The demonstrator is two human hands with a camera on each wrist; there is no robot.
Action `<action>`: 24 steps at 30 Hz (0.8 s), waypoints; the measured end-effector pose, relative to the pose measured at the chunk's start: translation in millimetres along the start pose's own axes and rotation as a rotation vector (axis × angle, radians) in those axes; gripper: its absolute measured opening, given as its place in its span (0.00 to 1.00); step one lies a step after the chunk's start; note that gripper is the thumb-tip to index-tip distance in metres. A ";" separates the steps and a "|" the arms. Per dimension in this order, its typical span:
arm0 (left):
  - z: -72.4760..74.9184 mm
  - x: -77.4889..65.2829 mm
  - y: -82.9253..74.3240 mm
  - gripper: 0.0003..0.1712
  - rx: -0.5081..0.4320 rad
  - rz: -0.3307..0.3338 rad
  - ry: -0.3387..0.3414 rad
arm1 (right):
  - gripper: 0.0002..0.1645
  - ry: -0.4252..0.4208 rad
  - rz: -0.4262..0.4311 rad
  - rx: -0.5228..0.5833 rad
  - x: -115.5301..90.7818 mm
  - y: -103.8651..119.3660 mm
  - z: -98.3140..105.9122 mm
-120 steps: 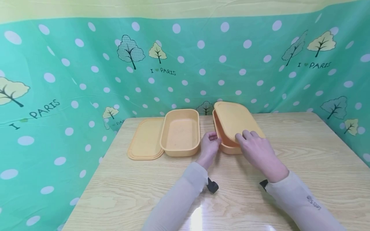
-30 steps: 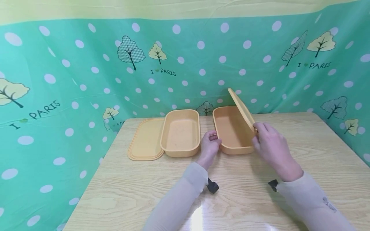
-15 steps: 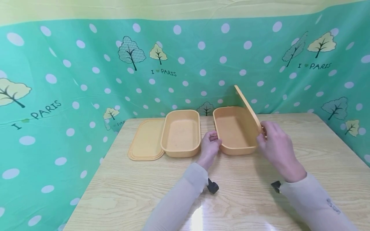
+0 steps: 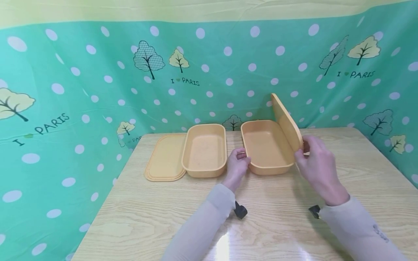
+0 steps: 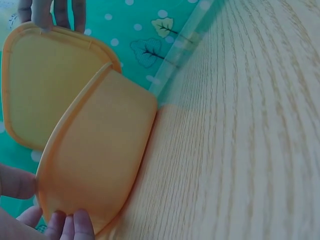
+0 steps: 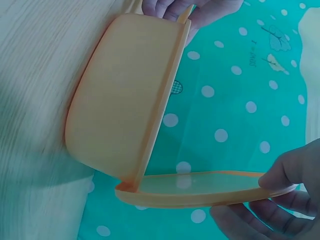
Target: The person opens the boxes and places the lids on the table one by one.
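My left hand (image 4: pixel 236 166) holds the near left corner of a pale orange rectangular food container (image 4: pixel 271 170). In the left wrist view, the thumb lies at the rim and the fingertips (image 5: pixel 82 222) on the outer wall. My right hand (image 4: pixel 318 165) pinches the near edge of a matching lid (image 4: pixel 287 123), thumb on one face and fingers behind. The lid stands steeply tilted along the container's right rim, leaning outward. In the right wrist view, the lid's edge (image 6: pixel 200 199) meets the rim at the far end. The container's inside is bare.
To the left stands a second food container (image 4: pixel 204 174) of the same kind, uncovered. Its left side overlaps another flat lid (image 4: pixel 164 157) on the wooden table (image 4: pixel 147 217). A green dotted cloth (image 4: pixel 228 65) hangs behind the table and along both sides.
The right hand has lifted the lid off its slanted rest over the right container and swung it up and rightward, baring the inside. The left hand has stayed at the container's corner.
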State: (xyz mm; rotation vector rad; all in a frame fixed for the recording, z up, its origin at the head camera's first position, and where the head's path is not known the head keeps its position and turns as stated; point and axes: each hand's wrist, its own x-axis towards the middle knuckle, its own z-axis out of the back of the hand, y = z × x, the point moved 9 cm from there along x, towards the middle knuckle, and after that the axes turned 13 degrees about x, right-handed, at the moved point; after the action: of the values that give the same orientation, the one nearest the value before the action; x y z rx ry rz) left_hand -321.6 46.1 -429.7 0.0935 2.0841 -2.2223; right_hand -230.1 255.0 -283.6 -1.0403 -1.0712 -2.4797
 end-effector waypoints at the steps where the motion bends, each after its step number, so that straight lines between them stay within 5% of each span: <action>1: -0.3 -0.1 0.1 0.22 -0.001 0.001 0.001 | 0.16 -0.003 -0.002 0.003 0.0 -0.6 1.0; 24: 1.7 0.0 0.7 0.22 0.007 0.030 0.007 | 0.17 -0.040 -0.150 0.070 -0.4 -18.0 13.1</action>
State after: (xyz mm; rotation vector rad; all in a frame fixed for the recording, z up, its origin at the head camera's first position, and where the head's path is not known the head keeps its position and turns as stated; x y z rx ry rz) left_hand -321.5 44.4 -430.4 0.1318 2.0640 -2.2158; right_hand -231.6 276.9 -287.3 -1.0287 -1.2824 -2.5251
